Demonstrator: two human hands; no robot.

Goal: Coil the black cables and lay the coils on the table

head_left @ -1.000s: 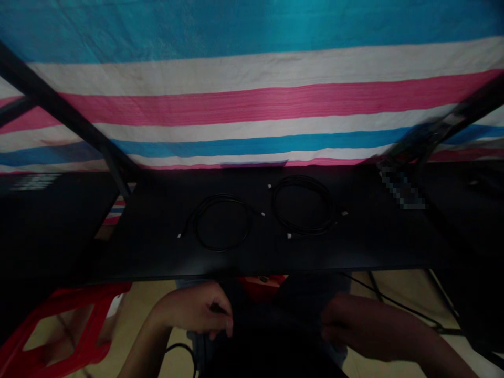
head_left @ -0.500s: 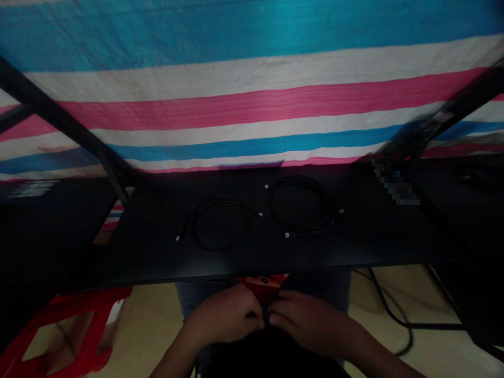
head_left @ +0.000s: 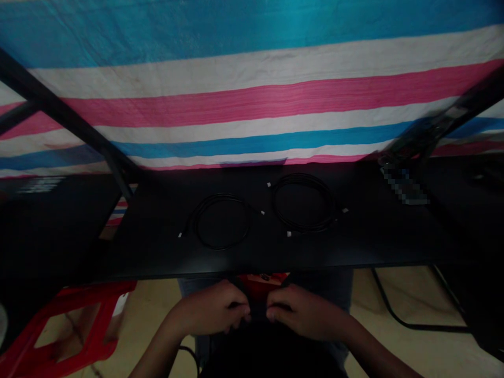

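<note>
Below the table's front edge, over my lap, my left hand [head_left: 216, 311] is closed, its fingers curled in and the thumb near the forefinger. Opposite it, my right hand [head_left: 301, 313] is also closed, fingers bent towards the palm. A narrow dark gap separates them; I cannot make out anything held. Behind them a red item with an orange patch [head_left: 268, 279] shows partly under the edge. On the black table [head_left: 157, 257] lies a coiled black cable [head_left: 222, 248] with pale plugs. To its right rests a thicker black cable coil [head_left: 303, 229], pale plugs showing.
A striped sheet [head_left: 252, 100] hangs behind the table. Dark metal bars [head_left: 71, 118] slant at both sides. At the lower left stands a red stool [head_left: 94, 331]. A blurred-out device [head_left: 407, 189] lies at the right, and a black tube [head_left: 417, 326] runs low.
My hands have drawn apart, the left one moving left. The view has shifted slightly; both cable coils lie as before.
</note>
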